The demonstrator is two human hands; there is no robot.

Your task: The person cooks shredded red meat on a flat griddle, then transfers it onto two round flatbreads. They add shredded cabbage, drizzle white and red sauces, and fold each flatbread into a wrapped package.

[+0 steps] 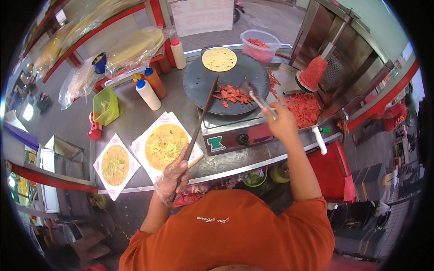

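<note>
My left hand [174, 177], in a clear plastic glove, is closed around a long dark wooden stick [202, 118]. The stick's far tip rests over the round black griddle [195, 86]. Metal tongs [259, 98] are gripped in my bare right hand [282, 122], their slightly blurred tips at the right side of a heap of chopped red meat [233, 95]. Behind the meat, a plain flatbread [219, 59] lies flat on the griddle's far part. Left of the griddle, two flatbreads lie on white paper: a larger one [165, 147] and a smaller one [115, 165], both topped with shredded greens.
Squeeze bottles [148, 95] and a green bin [106, 106] stand at the left. Right of the griddle sit a tray of red meat [303, 108], a white-handled knife [319, 141] and a vertical meat spit [315, 72]. A plastic tub [260, 47] stands behind; bagged flatbreads [138, 47] lie back left.
</note>
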